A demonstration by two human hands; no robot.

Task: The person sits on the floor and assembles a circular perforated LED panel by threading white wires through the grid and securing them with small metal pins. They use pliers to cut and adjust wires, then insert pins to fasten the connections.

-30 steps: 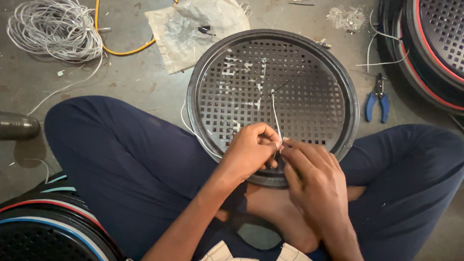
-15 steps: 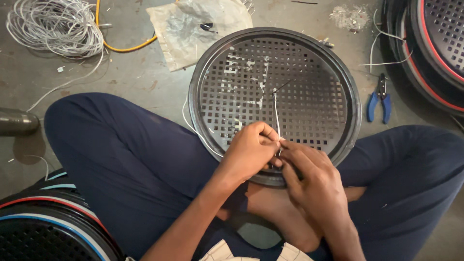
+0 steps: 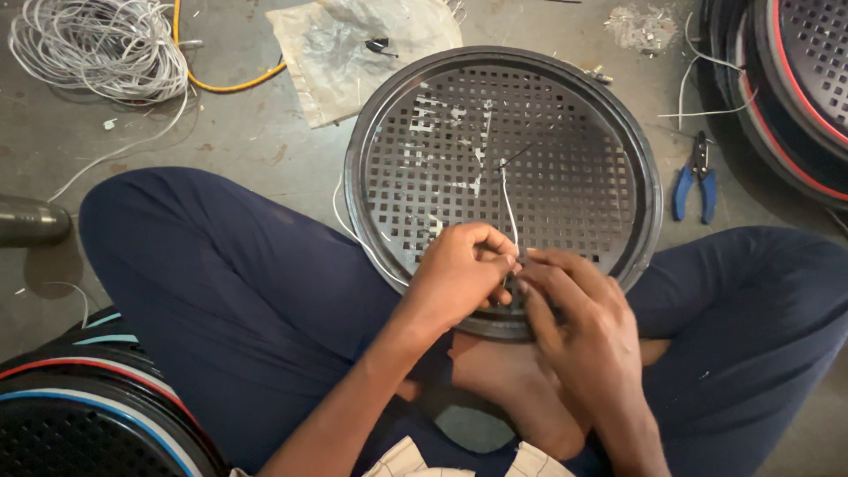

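Leftmost, a loose coil of white wire (image 3: 97,44) lies on the concrete floor (image 3: 221,132), with a yellow cable (image 3: 231,85) curving beside it and a grey cylinder (image 3: 31,221) at the frame's edge lower down. At the bottom left corner sits a stack of black perforated grilles with red and blue rims (image 3: 88,415). Next comes a crumpled clear plastic bag (image 3: 353,44) lying just above the person's dark blue trouser leg (image 3: 221,283). The person sits cross-legged, and the round black perforated grille (image 3: 565,132) rests tilted against the lap, its lower rim under both hands. The left hand (image 3: 459,274) has its fingers pinched shut on a thin white wire (image 3: 507,199) that rises from the grip up across the grille's mesh. Touching it, the right hand (image 3: 583,327) curls its fingers against the grille's lower rim at the same spot, thumb and forefinger closed on the wire end; what lies inside that grip is hidden. Further right, blue-handled pliers (image 3: 693,181) lie on the floor near the grille, and more black grilles with red rims (image 3: 795,88) are stacked at the top right corner.
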